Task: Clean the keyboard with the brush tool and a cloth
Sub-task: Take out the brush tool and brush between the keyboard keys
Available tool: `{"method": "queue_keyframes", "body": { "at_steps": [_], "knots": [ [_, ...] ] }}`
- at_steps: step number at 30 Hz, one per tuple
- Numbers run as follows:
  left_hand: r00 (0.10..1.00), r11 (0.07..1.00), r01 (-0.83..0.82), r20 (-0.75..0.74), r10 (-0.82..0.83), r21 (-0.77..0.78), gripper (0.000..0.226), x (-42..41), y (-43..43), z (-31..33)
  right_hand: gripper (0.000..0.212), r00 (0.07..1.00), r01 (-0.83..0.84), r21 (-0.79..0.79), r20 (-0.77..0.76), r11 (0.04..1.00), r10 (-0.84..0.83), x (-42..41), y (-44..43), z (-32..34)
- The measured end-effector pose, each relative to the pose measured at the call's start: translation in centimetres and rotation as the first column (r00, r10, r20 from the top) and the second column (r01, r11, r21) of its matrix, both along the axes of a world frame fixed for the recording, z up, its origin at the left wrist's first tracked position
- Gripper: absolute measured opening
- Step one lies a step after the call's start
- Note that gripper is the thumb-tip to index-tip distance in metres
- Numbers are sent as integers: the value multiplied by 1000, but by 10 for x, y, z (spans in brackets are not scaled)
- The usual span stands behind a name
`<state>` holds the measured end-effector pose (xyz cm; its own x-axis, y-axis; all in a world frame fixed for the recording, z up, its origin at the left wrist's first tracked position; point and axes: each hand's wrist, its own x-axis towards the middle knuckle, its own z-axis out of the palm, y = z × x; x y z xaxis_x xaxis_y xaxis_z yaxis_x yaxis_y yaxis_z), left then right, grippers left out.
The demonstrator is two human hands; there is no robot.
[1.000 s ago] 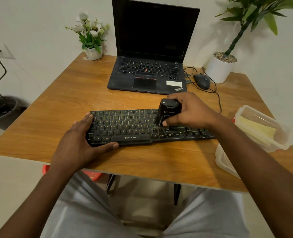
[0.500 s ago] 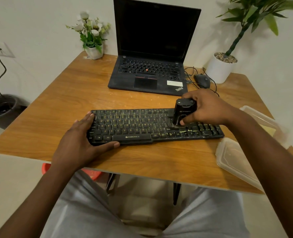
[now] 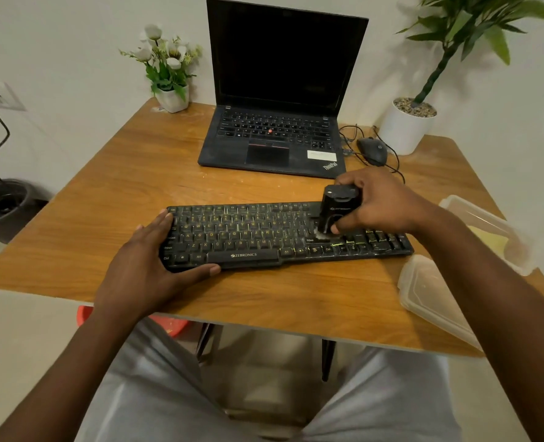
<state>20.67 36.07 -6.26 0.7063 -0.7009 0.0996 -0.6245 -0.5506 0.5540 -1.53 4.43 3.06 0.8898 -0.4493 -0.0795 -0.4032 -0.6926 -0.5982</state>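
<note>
Head view: our right hand (image 3: 380,204) grips the brush (image 3: 337,212), bristles down on the keyboard (image 3: 283,234) toward its 3 o'clock end. Our left hand (image 3: 146,266), fingers spread, clamps the 9 o'clock end against the table (image 3: 104,199). White dust sits at the bristles; brushing appears under way. We see no cloth; wiping apparently remains.

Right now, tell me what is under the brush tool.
The brush tool, in the right hand's grip, stands on the keyboard. Pale bristles show at its base; the keys beneath are covered.
</note>
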Motion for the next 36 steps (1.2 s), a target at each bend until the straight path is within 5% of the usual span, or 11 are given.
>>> {"method": "queue_keyframes", "body": {
  "at_steps": [13,30,36],
  "knots": [
    [1000,1000,-13,-15,13,10,137,-1,0,0,40,994,-80,143,81,986,69,36,39,-12],
    [1000,1000,-1,1,1,-1,145,1,1,0,38,1000,-9,10,4,1000,9,-10,1,-2],
    [1000,1000,-2,-6,2,8,145,1,1,-2,39,995,-89,95,43,991,85,14,28,-11]
  ]
}}
